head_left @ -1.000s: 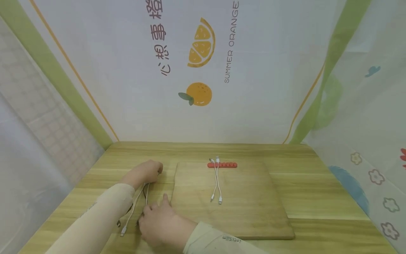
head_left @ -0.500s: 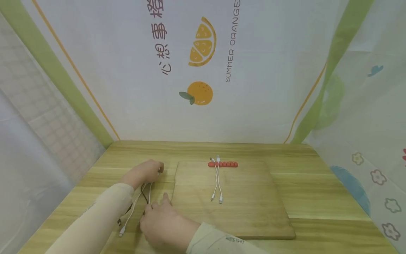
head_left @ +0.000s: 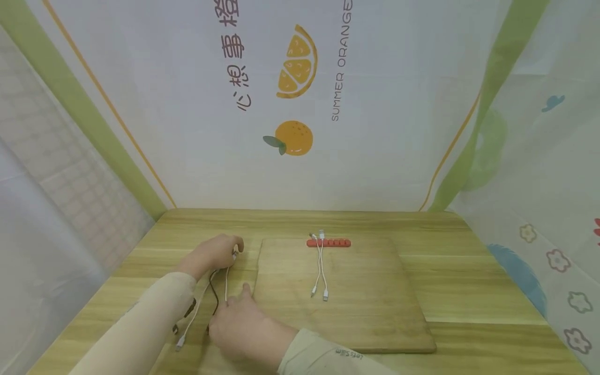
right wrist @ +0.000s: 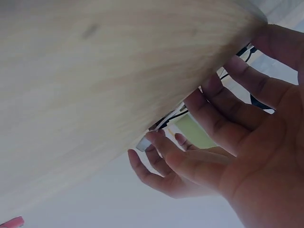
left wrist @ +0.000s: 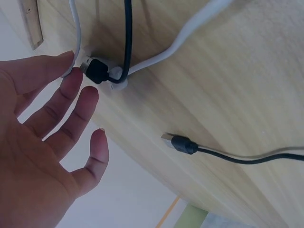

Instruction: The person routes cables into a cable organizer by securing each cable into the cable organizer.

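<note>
My left hand [head_left: 217, 252] pinches a thin white cable [left wrist: 77, 28] between thumb and forefinger, its other fingers loosely spread. Close to those fingertips are a black USB plug [left wrist: 97, 71] and a white plug [left wrist: 118, 80]. Farther off, a second black USB plug [left wrist: 181, 144] lies on the table. My right hand [head_left: 248, 325] is low beside the wooden board, fingers fairly straight and spread. Its fingertips reach the cables, where a black cable [head_left: 214, 297] and a white cable [head_left: 227, 284] run up to it; the hand partly hides them.
On the wooden board [head_left: 365, 302] a red slotted cable holder [head_left: 336, 243] sits near the far edge, with two white cables [head_left: 321, 265] crossing its left end. A white cable plug [head_left: 180, 341] and a dark plug [head_left: 175, 329] lie by the left sleeve. A printed cloth [head_left: 384, 130] hangs behind.
My right hand has shifted slightly right. The white cable between the hands has swung right, and more of the black cable shows. My left hand has barely moved.
</note>
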`<state>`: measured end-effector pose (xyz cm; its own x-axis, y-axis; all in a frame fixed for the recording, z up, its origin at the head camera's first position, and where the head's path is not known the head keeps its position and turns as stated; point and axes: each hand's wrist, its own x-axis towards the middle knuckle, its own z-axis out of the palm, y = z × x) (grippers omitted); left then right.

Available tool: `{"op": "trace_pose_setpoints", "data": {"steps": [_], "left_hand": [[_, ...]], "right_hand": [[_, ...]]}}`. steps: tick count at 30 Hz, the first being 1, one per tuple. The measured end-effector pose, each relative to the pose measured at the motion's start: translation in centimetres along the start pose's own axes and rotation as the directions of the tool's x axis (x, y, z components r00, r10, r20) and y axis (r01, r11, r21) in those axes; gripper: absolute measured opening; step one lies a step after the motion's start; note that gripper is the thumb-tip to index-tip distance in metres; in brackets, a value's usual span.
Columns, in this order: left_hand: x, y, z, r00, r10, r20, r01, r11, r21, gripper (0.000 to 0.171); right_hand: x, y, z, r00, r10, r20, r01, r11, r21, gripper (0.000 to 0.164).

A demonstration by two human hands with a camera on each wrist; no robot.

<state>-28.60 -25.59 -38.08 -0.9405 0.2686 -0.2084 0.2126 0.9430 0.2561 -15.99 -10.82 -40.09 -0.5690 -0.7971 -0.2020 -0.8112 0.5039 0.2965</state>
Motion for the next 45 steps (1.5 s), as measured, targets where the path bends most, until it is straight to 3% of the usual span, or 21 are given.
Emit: {"op": "trace_pose_setpoints", "data": {"steps": [9,19,25,30,34,39,45], "left_hand": [[0.1,-0.4,-1.6,0.999,0.036,-0.001,-0.036,0.998,-0.049,0.042],[0.6,1.4,-2.8,0.996,0.085,-0.019,-0.087,0.993,-0.084,0.044],[0.9,2.1,-2.8,0.995,0.086,-0.053,-0.089,0.995,-0.053,0.037],[1.0,2.5,-2.7,0.995,0.058,-0.081,-0.065,0.993,-0.095,0.036],[1.2,3.0,-2.6,0.987,0.023,-0.156,-0.039,0.994,-0.098,0.034],[1.5,4.2,-2.6,0.960,-0.009,-0.280,-0.016,0.996,-0.086,0.029],[1.9,6.0,-2.9,0.941,-0.022,-0.338,-0.016,0.994,-0.111,0.028]], "right_hand": [[-0.7,1.0,0.2,0.995,0.038,-0.092,-0.038,0.999,0.002,0.028],[-2.1,1.8,-0.1,0.987,0.124,-0.101,-0.117,0.990,0.074,0.025],[-3.6,2.7,-0.4,0.984,0.158,-0.078,-0.154,0.987,0.055,0.037],[-4.4,3.3,-0.3,0.978,0.192,-0.078,-0.188,0.980,0.061,0.052],[-4.8,3.4,-0.1,0.962,0.262,-0.071,-0.258,0.964,0.069,0.048],[-5.5,3.7,0.0,0.928,0.350,-0.124,-0.351,0.936,0.017,0.043],[-7.1,5.1,0.2,0.890,0.398,-0.221,-0.400,0.916,0.040,0.028]]}}
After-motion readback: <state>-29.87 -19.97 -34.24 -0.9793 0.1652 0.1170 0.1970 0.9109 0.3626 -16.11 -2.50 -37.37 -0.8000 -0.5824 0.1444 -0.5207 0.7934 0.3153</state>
